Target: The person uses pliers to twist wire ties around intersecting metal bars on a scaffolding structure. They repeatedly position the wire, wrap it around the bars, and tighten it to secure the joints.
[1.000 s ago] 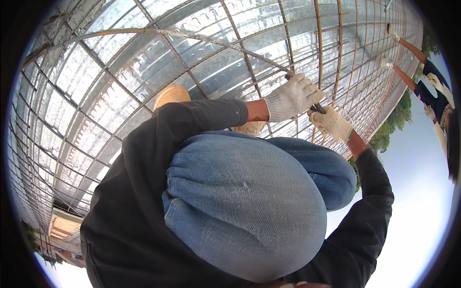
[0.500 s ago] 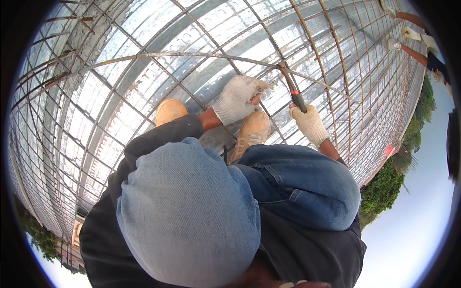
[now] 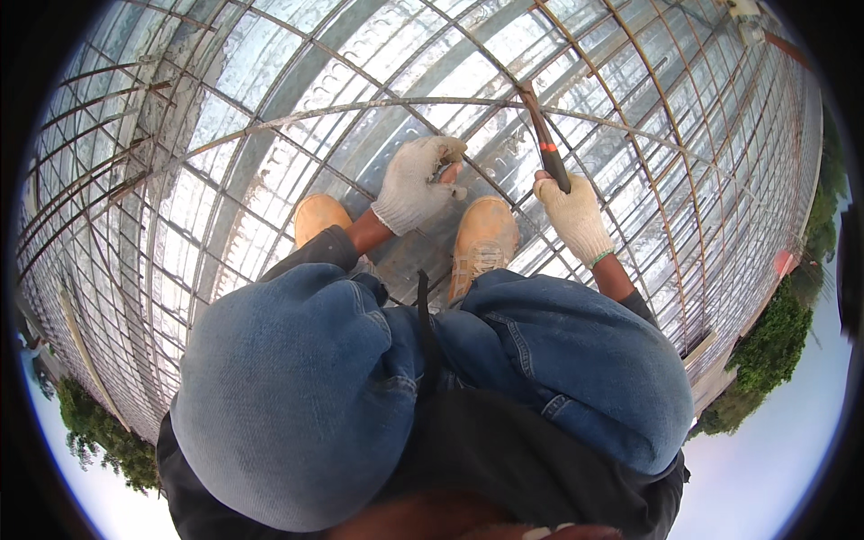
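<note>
My right hand (image 3: 576,218), in a pale knitted work glove, is closed around the black and red grips of a pair of pincers (image 3: 544,135). The rusty head of the pincers meets a crossing of thin steel bars, where a long rebar (image 3: 387,103) runs across the mesh. To the left, my left hand (image 3: 416,187), gloved the same way with the thumb tip bare, hovers over the mesh with its fingers curled in. Whatever those fingers may hold is too small to make out.
A rebar mesh (image 3: 306,153) spreads over shiny ribbed metal decking (image 3: 378,157). My tan boots (image 3: 486,236) stand among the bars below my bent knees. At the far upper right, another person's gloved hand (image 3: 745,11) is partly visible. Thicker rusty bars (image 3: 117,90) lie at the left.
My left hand has drawn slightly left, away from the crossing. The pincers still point at the bars in my right hand. My head view has shifted, and my left knee appears lower.
</note>
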`<state>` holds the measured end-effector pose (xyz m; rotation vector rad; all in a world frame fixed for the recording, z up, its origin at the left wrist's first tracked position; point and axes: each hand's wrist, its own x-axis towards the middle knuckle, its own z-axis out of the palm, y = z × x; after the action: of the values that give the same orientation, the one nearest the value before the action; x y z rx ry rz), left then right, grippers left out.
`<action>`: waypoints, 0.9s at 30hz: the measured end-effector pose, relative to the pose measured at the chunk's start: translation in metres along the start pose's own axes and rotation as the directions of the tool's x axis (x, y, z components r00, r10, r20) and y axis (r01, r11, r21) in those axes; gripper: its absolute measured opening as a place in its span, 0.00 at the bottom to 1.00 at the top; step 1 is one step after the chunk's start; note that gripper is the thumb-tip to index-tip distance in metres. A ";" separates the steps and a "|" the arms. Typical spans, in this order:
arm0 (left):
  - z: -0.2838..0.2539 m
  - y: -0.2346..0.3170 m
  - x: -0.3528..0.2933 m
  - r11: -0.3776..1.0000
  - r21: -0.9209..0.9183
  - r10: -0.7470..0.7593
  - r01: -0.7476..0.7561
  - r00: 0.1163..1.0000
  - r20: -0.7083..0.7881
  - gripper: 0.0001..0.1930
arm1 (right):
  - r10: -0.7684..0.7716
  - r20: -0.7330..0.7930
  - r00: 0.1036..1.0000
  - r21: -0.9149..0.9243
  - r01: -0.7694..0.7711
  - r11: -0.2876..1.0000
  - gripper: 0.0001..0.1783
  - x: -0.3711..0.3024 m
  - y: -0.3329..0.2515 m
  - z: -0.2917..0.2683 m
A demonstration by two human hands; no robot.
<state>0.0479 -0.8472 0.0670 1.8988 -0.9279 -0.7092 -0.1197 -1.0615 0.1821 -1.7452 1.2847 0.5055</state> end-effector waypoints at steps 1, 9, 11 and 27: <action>0.001 0.001 -0.001 1.000 0.008 -0.016 0.016 1.000 -0.004 0.19 | 0.006 -0.026 1.000 0.073 -0.004 0.997 0.24 -0.003 -0.003 0.000; -0.008 0.024 0.011 0.938 -0.250 -0.244 0.241 0.970 0.019 0.21 | 0.017 0.016 1.000 0.143 -0.019 0.990 0.25 0.000 0.008 0.021; -0.010 0.036 0.008 0.834 -0.405 -0.383 0.374 0.922 0.063 0.20 | 0.020 0.077 0.997 0.116 -0.029 0.993 0.26 -0.008 -0.006 0.027; -0.027 0.009 0.018 0.340 -0.868 -0.429 0.361 0.881 0.199 0.01 | -0.167 0.321 0.932 0.233 0.094 0.968 0.28 -0.031 -0.026 0.051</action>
<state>0.0760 -0.8522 0.0850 1.1022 0.0940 -1.1353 -0.0990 -0.9997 0.1894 -1.4760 0.9344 0.5421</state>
